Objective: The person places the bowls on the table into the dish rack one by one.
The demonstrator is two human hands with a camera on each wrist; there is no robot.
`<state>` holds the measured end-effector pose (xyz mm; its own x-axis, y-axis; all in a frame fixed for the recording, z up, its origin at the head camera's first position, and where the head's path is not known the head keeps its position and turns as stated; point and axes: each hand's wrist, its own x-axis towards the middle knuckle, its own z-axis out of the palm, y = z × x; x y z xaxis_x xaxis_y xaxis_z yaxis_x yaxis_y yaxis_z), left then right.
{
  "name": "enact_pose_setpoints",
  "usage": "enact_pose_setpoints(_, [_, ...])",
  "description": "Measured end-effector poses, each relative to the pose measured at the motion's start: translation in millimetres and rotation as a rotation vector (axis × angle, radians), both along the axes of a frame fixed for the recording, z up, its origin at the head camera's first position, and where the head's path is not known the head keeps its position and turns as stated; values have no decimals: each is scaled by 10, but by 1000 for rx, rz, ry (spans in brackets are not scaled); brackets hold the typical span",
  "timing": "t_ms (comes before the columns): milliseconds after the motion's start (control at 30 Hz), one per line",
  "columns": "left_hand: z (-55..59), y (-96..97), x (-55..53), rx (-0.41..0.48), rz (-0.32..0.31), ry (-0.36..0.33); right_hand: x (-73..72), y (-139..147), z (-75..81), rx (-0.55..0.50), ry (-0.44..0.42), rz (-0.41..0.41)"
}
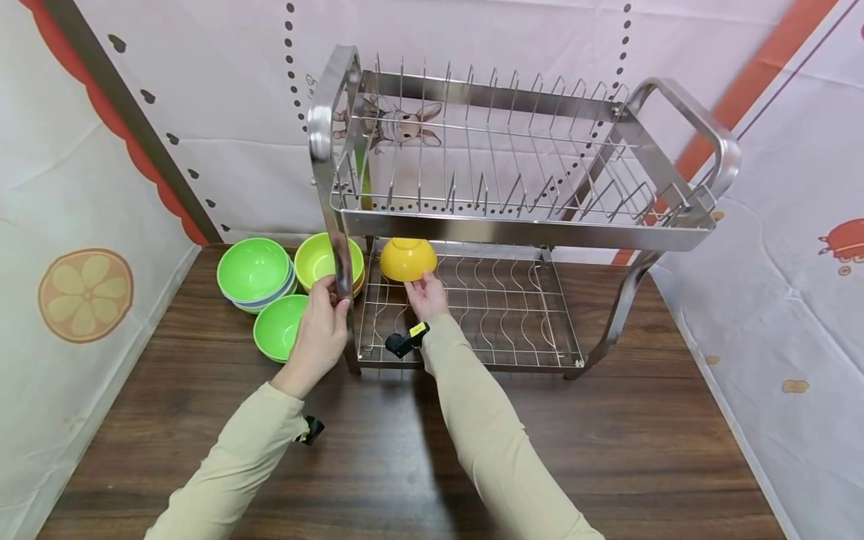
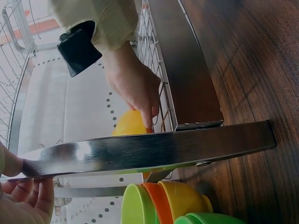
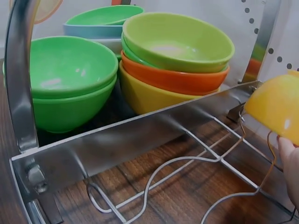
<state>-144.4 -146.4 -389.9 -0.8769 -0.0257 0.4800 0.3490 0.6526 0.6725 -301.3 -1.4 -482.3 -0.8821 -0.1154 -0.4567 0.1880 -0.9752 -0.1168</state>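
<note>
At the back left of the lower tier of a metal dish rack (image 1: pixel 466 227), my right hand (image 1: pixel 428 298) holds a yellow bowl (image 1: pixel 408 260) by its rim. The bowl is tilted upside down, its base facing up. In the right wrist view, the thumb of that hand (image 3: pixel 290 170) shows at the rim of the yellow bowl (image 3: pixel 275 105), just above the wavy wires. My left hand (image 1: pixel 319 337) grips the rack's left front upright (image 1: pixel 340 255). The left wrist view shows thumb and fingers (image 2: pixel 44 198) on either side of that metal bar.
Left of the rack stand a stack of green and bluish bowls (image 1: pixel 251 270), a yellow-green bowl (image 1: pixel 313 259) on orange and yellow ones, and nested green bowls (image 1: pixel 277 330). The rack's upper tier (image 1: pixel 489 142) with upright wires overhangs the lower tier (image 1: pixel 499 315). Everything stands on a wooden table (image 1: pixel 540 465).
</note>
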Motion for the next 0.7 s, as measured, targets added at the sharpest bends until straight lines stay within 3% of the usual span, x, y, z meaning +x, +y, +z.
enact_pose_setpoints(100, [-4, -4, 2, -3, -3, 0, -452, -20, -670, -19, 17, 10])
enact_pose_setpoints(200, [-14, -10, -1, -3, -3, 8, -999, -40, -1530, 59, 38, 40])
enact_pose_setpoints(333, [-8, -10, 5, 4, -5, 21, -1478, -79, -2235, 181, 4, 44])
enact_pose_setpoints(433, [-2, -10, 8, 8, -7, 21, -1724, -88, -2597, 191, 4, 24])
enact_pose_setpoints(533, [-3, -13, 5, 11, -9, 14, -1895, -105, -2833, 224, 6, -8])
enact_pose_setpoints(600, [-4, -15, 4, 12, -10, 8, -1898, -116, -2825, 304, -19, -5])
enact_pose_setpoints(667, [-2, -17, 6, 14, -10, 2, -1724, -120, -2577, 396, -37, 3])
enact_pose_setpoints(700, [-2, -18, 7, 14, -10, 0, -1540, -123, -2301, 456, -60, 11])
